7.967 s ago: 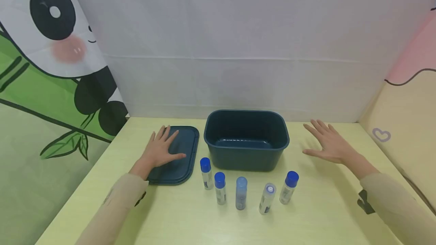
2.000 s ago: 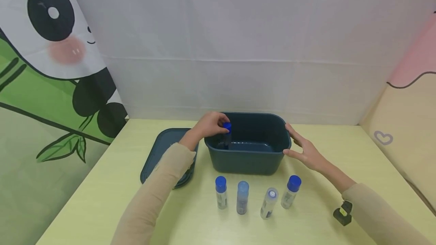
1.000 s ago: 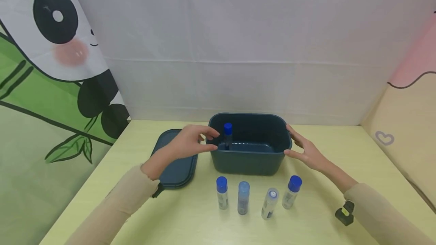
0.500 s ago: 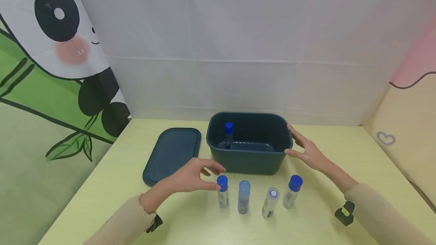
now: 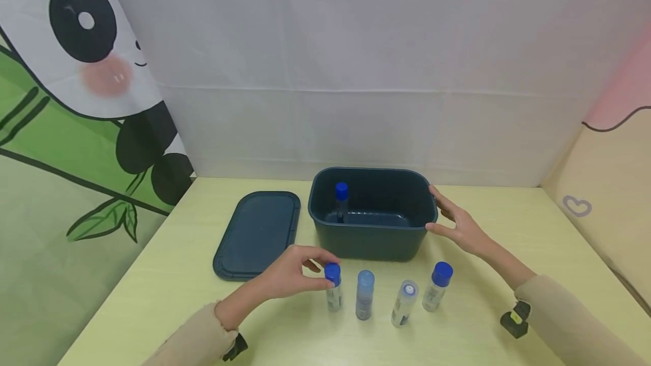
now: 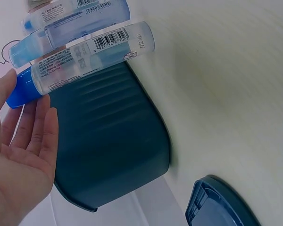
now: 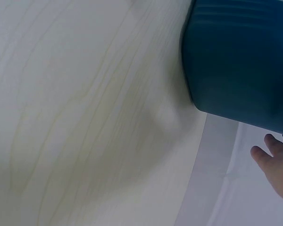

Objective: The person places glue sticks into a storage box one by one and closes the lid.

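Note:
My left hand pinches the blue cap of an upright glue bottle, thumb on one side and fingers on the other. The left wrist view shows this clear, labelled bottle closely. My right hand touches the right end of a dark teal bin with thumb and fingers spread, fairly straight. Inside the bin, at its left, another blue-capped bottle stands upright. Right of the pinched one stand a light-blue-capped bottle, a pale-topped bottle and a dark-blue-capped bottle.
A flat dark teal lid lies on the light wood table, left of the bin. Behind the table hangs a white cloth. Printed panels stand at the left and right sides.
Earlier, my left hand put one bottle into the bin and let go. It then came back toward me and now pinches another bottle's cap. The right hand moved onto the bin and stays there.

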A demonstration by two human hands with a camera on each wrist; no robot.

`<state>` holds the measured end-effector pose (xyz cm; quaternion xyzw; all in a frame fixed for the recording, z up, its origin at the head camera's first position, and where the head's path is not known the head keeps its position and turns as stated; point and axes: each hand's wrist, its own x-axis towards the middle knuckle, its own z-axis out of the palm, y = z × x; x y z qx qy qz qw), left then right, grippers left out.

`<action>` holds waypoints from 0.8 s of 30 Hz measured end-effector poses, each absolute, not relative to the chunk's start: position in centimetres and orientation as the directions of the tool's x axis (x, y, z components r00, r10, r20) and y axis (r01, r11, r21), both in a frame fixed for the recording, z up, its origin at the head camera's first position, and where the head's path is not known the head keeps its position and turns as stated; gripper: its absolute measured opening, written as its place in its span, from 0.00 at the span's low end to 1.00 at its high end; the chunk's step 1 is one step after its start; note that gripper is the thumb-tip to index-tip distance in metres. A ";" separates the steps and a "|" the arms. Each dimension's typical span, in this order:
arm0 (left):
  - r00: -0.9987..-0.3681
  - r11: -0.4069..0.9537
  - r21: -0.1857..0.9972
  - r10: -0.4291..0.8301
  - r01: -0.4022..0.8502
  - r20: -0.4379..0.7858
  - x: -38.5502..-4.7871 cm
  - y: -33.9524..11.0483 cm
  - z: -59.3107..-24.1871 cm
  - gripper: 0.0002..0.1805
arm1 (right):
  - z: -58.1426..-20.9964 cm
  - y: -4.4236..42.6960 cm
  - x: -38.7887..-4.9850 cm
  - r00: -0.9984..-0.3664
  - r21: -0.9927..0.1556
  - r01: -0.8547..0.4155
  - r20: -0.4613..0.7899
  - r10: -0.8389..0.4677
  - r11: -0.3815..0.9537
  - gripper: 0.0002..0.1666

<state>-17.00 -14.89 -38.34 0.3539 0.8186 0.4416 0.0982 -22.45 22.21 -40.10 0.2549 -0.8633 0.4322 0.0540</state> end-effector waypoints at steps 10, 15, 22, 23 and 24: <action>-0.717 0.342 0.780 0.672 0.524 0.187 -17.3 -14.7 -38.1 0.17 | -40.1 22.2 -22.3 -0.864 -0.715 -0.489 0.316 -0.392 0.500 0.47; -0.693 0.321 0.745 0.676 0.585 0.253 -17.6 -14.9 -36.1 0.17 | -40.1 22.0 -22.0 -0.867 -0.715 -0.483 0.313 -0.387 0.505 0.47; -0.630 0.289 0.645 0.672 0.707 0.389 -18.4 -14.9 -30.3 0.17 | -40.0 21.7 -21.5 -0.869 -0.715 -0.480 0.311 -0.385 0.508 0.47; -0.624 0.292 0.630 0.670 0.719 0.402 -18.6 -14.8 -29.4 0.17 | -40.0 21.7 -21.5 -0.869 -0.714 -0.481 0.311 -0.384 0.510 0.47; -0.619 0.288 0.624 0.668 0.727 0.413 -18.7 -14.6 -28.4 0.17 | -40.0 21.7 -21.4 -0.869 -0.714 -0.481 0.312 -0.383 0.509 0.47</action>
